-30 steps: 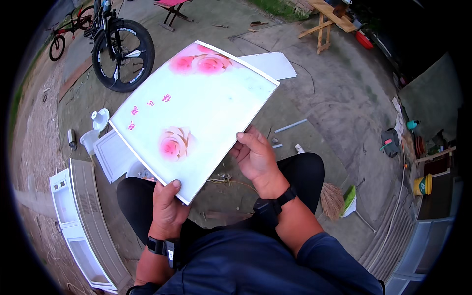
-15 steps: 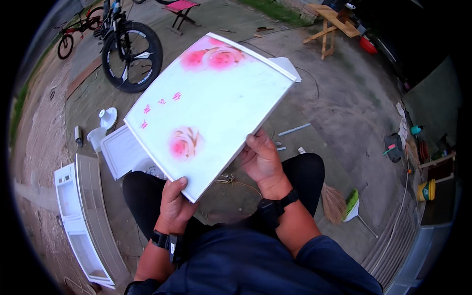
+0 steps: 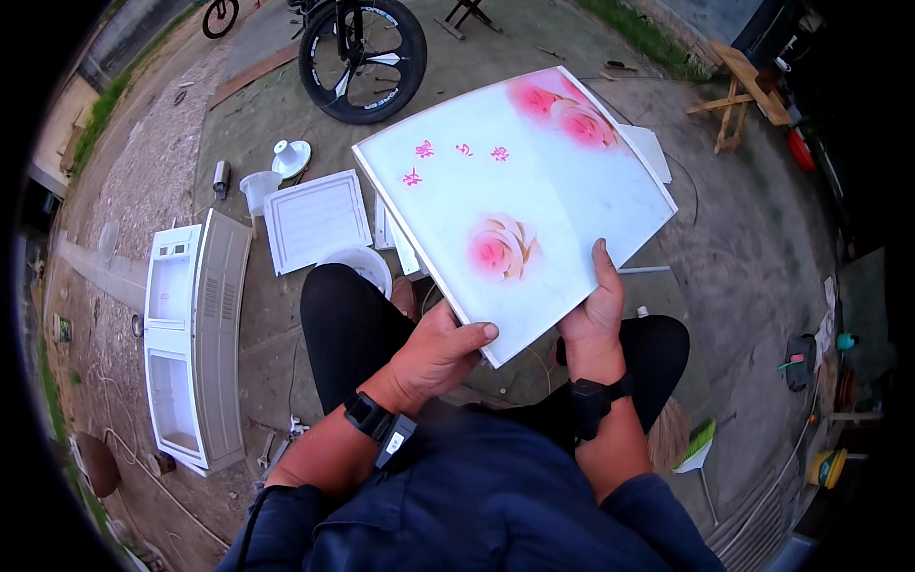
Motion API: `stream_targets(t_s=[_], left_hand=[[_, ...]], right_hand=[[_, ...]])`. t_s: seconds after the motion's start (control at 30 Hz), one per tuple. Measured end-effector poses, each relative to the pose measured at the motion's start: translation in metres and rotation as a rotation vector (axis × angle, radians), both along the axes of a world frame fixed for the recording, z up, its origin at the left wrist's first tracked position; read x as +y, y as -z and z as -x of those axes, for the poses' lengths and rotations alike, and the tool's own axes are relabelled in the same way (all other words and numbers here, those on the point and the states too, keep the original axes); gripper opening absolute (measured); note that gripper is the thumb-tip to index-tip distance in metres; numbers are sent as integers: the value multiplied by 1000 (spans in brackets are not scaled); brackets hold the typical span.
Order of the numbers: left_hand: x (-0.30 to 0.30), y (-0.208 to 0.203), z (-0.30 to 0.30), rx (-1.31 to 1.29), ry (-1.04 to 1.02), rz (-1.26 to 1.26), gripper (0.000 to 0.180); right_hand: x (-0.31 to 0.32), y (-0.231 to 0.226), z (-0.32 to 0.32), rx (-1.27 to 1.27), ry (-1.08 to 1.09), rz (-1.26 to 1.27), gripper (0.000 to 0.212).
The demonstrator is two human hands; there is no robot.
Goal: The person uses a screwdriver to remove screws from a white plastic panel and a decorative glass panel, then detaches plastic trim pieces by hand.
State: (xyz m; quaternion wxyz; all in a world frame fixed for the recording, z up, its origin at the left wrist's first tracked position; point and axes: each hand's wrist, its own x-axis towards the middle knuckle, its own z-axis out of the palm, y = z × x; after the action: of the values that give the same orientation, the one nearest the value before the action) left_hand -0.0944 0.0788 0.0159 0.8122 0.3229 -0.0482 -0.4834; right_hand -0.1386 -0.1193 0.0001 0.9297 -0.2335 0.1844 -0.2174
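Head view, panel (image 3: 553, 191), near corner (image 3: 502, 348) between grips (image 3: 434, 351) (image 3: 596, 313)

Panel (image 3: 543, 205): smooth, glossy. Casing (image 3: 219, 357): plastic by look, smooth. Shirt (image 3: 457, 486): matt cloth. Tyre (image 3: 414, 62): matt rubber. Gravel (image 3: 157, 148): rough.

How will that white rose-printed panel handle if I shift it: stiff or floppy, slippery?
The rose-printed panel is probably stiff: it extends well beyond the left hand and right hand without obvious sagging, though fisheye bends its edges. Its smooth, glossy-looking face may be slippery. It seems thin, so perhaps light for its size.
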Motion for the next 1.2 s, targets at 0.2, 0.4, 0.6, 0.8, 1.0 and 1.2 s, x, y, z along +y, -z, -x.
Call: stream_targets(t_s=[0.2, 0.4, 0.6, 0.8, 1.0, 1.2], left_hand=[[-1, 5, 7, -98, 54, -11, 69], [0, -4, -39, 65, -310, -93, 50], [-23, 3, -73, 38, -611, -263, 57], [13, 5, -115, -192, -703, -377, 58], [10, 4, -107, -246, -650, -490, 58], [14, 5, -102, -287, -657, -505, 57]], right_hand=[[-5, -3, 6, 7, 4, -58, 55], [-19, 4, 25, 50, 13, 202, 54], [-17, 36, 39, -57, -22, 432, 56], [-100, -24, 47, 37, 272, 620, 54], [-100, -50, 30, 608, 376, 1771, 42], [-91, -36, 29, 725, 539, 1956, 26]])
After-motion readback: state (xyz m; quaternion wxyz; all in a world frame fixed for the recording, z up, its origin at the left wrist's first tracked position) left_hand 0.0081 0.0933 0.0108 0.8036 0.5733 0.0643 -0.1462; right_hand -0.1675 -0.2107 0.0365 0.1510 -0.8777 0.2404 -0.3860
